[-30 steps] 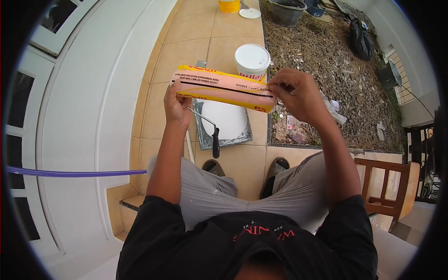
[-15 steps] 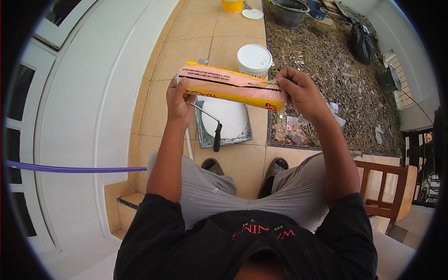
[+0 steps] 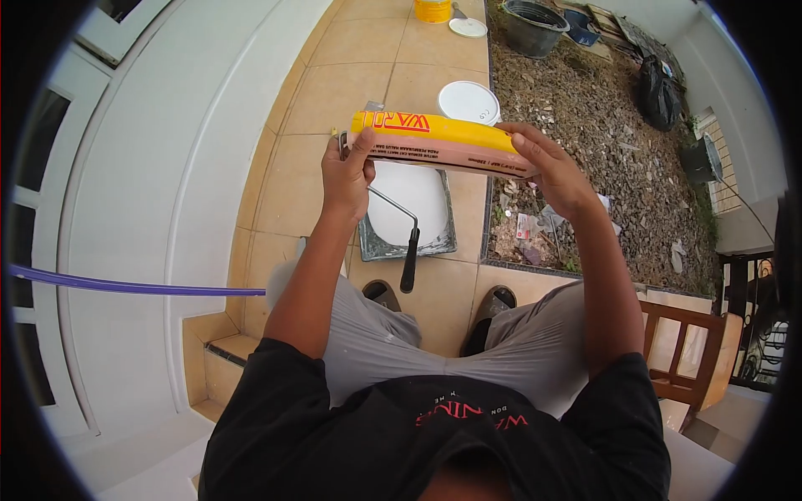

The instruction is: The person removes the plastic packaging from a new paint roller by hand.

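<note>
Between my hands, level above the tray, is a paint roller (image 3: 451, 138) in a yellow and pink printed wrapper. My left hand (image 3: 347, 179) is closed round its left end, thumb on the near side. My right hand (image 3: 553, 171) grips the other end, with fingers over the top. From the left end runs a bent metal rod with a black handle (image 3: 409, 260), hanging down in front of the tray. Beneath the roller lies a dark paint tray (image 3: 449, 225) with white paint (image 3: 407, 209) in it; the roller hides its far edge.
Behind the roller stands a white lidded bucket (image 3: 469, 102). Farther off are a yellow tub (image 3: 433, 10) and a white lid (image 3: 468, 27) on the tiles. Rubble ground (image 3: 576, 108) lies to the right, a wooden chair (image 3: 689, 351) at lower right. A purple pole (image 3: 138, 284) crosses from the left.
The roller has turned about its length, so the yellow side with red letters shows on top. My right hand went from pinching the wrapper to gripping the end. The handle swung lower.
</note>
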